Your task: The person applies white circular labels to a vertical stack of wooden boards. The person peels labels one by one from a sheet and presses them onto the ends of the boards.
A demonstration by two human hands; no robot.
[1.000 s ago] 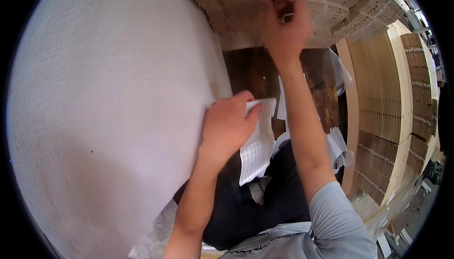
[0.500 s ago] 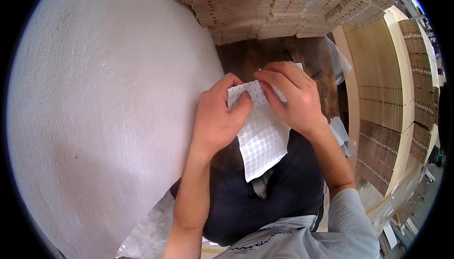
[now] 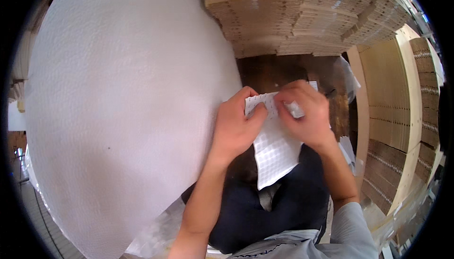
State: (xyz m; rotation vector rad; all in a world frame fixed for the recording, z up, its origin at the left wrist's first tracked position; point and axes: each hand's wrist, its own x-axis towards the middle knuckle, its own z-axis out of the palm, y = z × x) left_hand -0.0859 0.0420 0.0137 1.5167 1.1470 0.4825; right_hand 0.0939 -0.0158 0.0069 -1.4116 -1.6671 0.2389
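Observation:
A white sheet of round stickers [image 3: 276,157] hangs in front of me above my lap, with rows of small dark marks along its upper part. My left hand [image 3: 240,124] pinches its upper left side, thumb lying on the front face. At the upper right edge, my right hand [image 3: 305,114] is curled closed with its fingertips against the sheet, slightly blurred. A crumpled whitish bit [image 3: 295,109] shows between the right thumb and fingers; whether it is part of the sheet I cannot tell.
A large roll of white foam-like wrap [image 3: 132,107] bulges at my left, close to the left forearm. Stacks of brown cardboard [image 3: 269,22] stand ahead, and more board stacks [image 3: 385,103] at the right. Clear plastic film [image 3: 349,77] hangs beside the right-hand stack.
The view has shifted, so everything sits lower and farther right. My right fingers have curled in more at the sheet's top edge, and a whitish bit now shows in them. The left grip is unchanged.

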